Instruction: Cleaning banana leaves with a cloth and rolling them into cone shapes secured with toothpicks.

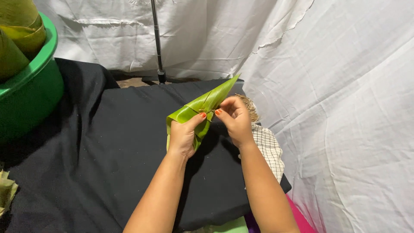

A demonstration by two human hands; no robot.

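A folded green leaf [206, 103], shaped into a pointed cone, is held above a black cloth-covered table [108, 151]. My left hand [183, 136] wraps around its wide lower end, thumb pressed on the fold. My right hand [235, 118] pinches the leaf near the middle, where a thin stick seems to pierce the fold. The leaf's tip points up and to the right.
A green basin [32, 92] with rolled leaves stands at the far left. A bundle of thin sticks [250, 107] and a checked cloth [268, 149] lie right of my hands. White sheets hang behind and right. A dark pole [157, 43] rises at the back.
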